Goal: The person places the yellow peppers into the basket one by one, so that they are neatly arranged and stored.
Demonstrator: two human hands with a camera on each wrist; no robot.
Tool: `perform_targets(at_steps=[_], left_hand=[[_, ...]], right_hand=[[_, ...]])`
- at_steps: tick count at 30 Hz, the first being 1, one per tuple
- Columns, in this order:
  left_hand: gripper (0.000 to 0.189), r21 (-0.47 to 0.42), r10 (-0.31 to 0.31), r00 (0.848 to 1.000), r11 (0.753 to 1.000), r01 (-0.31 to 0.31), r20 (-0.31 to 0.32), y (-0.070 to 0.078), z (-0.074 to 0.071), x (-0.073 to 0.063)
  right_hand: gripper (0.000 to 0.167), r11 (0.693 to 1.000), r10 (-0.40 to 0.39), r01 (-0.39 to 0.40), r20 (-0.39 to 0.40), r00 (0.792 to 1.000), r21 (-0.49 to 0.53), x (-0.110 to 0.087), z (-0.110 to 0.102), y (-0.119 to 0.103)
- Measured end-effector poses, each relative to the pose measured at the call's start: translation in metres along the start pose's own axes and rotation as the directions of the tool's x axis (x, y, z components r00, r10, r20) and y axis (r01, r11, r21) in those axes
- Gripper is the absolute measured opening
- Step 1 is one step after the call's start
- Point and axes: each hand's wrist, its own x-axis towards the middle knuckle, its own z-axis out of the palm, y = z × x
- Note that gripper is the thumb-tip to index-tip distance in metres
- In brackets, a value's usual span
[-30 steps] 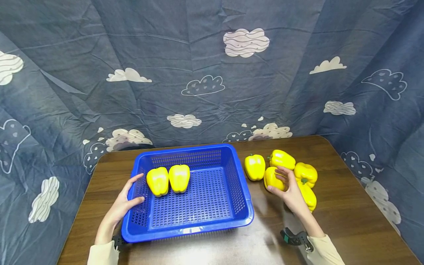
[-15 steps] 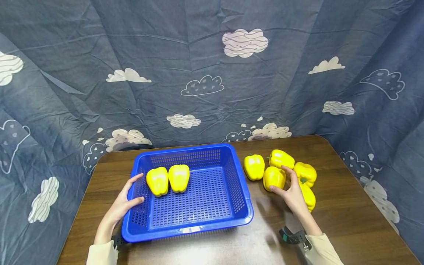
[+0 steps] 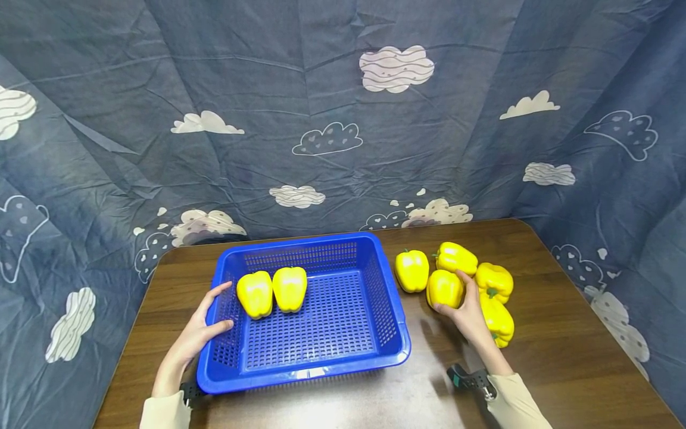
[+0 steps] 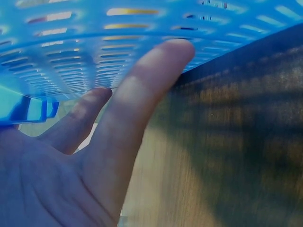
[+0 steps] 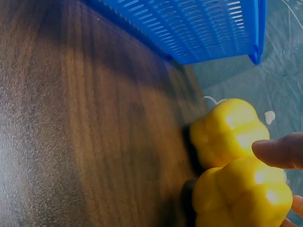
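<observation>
In the head view, my left hand (image 3: 195, 330) holds the left rim of a blue perforated basket (image 3: 351, 362), with thumb and forefinger over the edge. The left wrist view shows other fingers (image 4: 130, 109) against the basket's outer side wall. Two yellow bell peppers, one at the left (image 3: 255, 295) and one beside it (image 3: 290, 289), lie in the basket's left half. My right hand (image 3: 467, 308) grips a yellow bell pepper (image 3: 443, 288) on the table, thumb at its front and forefinger behind. In the right wrist view, the thumb (image 5: 279, 150) lies above this pepper (image 5: 241, 194).
Other yellow bell peppers surround the gripped one: one at its left (image 3: 412, 271), one behind (image 3: 457, 258), one at the right (image 3: 494, 281) and one nearer the front (image 3: 497, 322). The brown wooden table (image 3: 563, 339) ends at a blue cloud-patterned curtain (image 3: 332, 196).
My right hand's fingers have moved from over the pepper to its right side and closed in around it. The front right pepper has shifted slightly. My left hand stays on the basket.
</observation>
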Motion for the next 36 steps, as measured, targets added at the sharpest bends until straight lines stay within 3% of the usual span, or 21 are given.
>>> perform_targets(at_steps=[9, 23, 36], left_hand=[[0.07, 0.004, 0.008, 1.0, 1.0, -0.008, 0.002, 0.001, 0.0, 0.0], [0.071, -0.01, -0.001, 1.0, 1.0, 0.001, 0.005, 0.001, 0.0, -0.001], [0.07, 0.022, 0.019, 1.0, 1.0, -0.019, 0.006, 0.0, -0.001, 0.0]], right_hand=[[0.09, 1.0, 0.0, 0.0, -0.011, 1.0, 0.016, 0.004, 0.003, 0.009], [0.084, 0.999, -0.048, 0.047, -0.123, 0.991, -0.004, 0.004, 0.011, 0.015], [0.087, 0.993, -0.018, 0.03, -0.115, 0.993, 0.111, -0.002, 0.008, 0.0]])
